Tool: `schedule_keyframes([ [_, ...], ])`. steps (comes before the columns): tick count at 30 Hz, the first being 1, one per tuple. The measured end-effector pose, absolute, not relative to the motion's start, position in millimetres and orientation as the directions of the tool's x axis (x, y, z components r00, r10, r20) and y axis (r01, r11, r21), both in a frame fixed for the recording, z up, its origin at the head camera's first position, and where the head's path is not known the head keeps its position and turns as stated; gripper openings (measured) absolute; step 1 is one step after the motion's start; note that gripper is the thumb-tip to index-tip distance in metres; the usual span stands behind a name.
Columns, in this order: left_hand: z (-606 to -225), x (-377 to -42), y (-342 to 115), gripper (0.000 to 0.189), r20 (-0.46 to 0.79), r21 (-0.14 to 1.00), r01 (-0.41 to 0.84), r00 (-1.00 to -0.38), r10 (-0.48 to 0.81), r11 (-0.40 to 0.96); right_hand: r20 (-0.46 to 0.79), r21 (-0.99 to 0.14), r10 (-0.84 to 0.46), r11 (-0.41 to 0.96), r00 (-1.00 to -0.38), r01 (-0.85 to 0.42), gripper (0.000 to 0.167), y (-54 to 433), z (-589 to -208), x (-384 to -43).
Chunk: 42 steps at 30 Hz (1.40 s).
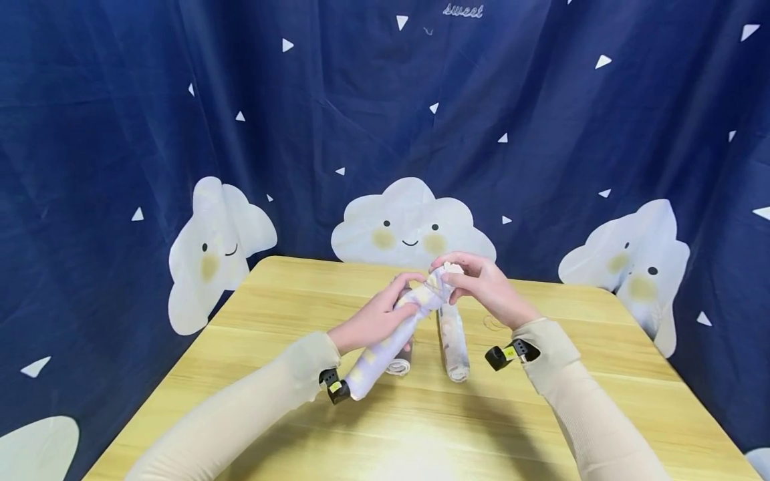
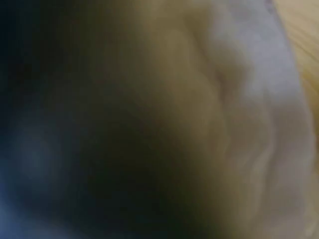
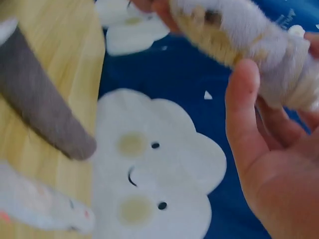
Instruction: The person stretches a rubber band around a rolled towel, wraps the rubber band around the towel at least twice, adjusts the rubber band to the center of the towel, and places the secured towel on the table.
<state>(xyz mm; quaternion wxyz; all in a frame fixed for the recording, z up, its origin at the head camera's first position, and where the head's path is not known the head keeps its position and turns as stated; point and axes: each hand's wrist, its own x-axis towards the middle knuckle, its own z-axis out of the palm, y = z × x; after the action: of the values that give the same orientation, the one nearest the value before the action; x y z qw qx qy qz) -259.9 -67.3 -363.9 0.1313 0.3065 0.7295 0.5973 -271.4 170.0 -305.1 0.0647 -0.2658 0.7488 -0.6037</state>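
A rolled lavender towel with yellow patches is held slantwise above the table. My left hand grips it around the middle. At its upper end my right hand pinches the roll, and a thin band seems to cross the cloth there. The right wrist view shows the right thumb against the lavender roll. Beneath the hands lie a grey rolled towel, partly hidden in the head view, and a whitish patterned rolled towel. The left wrist view is mostly dark and blurred.
Thin loops, seemingly rubber bands, lie on the wooden table to the right of the rolls. Behind the table's far edge hangs a dark blue curtain with white clouds and triangles.
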Motion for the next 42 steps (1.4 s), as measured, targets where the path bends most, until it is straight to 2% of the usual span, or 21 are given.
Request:
schedule_keyframes([
  [3,-365,-261,-68,0.043,0.152,0.968,0.244,-0.762,0.629,0.062,0.227,-0.901,-0.52,0.209,-0.823,-0.381,0.031,174,-301,-270],
  [7,-365,-262,-69,0.043,0.147,0.97,0.236,-0.743,0.653,0.05,0.207,-0.885,-0.564,0.24,-0.799,-0.399,0.033,179,-296,-269],
  [12,-363,-258,-69,0.044,0.191,0.923,0.357,-0.752,0.631,0.145,0.208,-0.856,-0.55,0.298,-0.809,-0.422,0.027,179,-298,-270],
  [18,-364,-251,-70,0.052,0.318,0.762,0.559,-0.763,0.563,0.328,0.225,-0.844,-0.532,0.312,-0.816,-0.436,0.025,171,-303,-270],
  [22,-362,-244,-68,0.049,0.378,0.672,0.618,-0.76,0.528,0.408,0.211,-0.851,-0.474,0.341,-0.855,-0.399,0.019,166,-306,-269],
  [28,-363,-239,-61,0.051,0.499,0.44,0.694,-0.716,0.487,0.57,0.165,-0.879,-0.406,0.353,-0.899,-0.321,0.017,160,-314,-269],
  [37,-368,-242,-62,0.039,0.535,0.251,0.764,-0.621,0.573,0.594,0.109,-0.896,-0.346,0.371,-0.932,-0.243,0.014,160,-326,-266],
  [42,-371,-245,-64,0.039,0.51,0.201,0.775,-0.605,0.612,0.599,0.115,-0.873,-0.324,0.418,-0.939,-0.251,0.011,156,-330,-266],
])
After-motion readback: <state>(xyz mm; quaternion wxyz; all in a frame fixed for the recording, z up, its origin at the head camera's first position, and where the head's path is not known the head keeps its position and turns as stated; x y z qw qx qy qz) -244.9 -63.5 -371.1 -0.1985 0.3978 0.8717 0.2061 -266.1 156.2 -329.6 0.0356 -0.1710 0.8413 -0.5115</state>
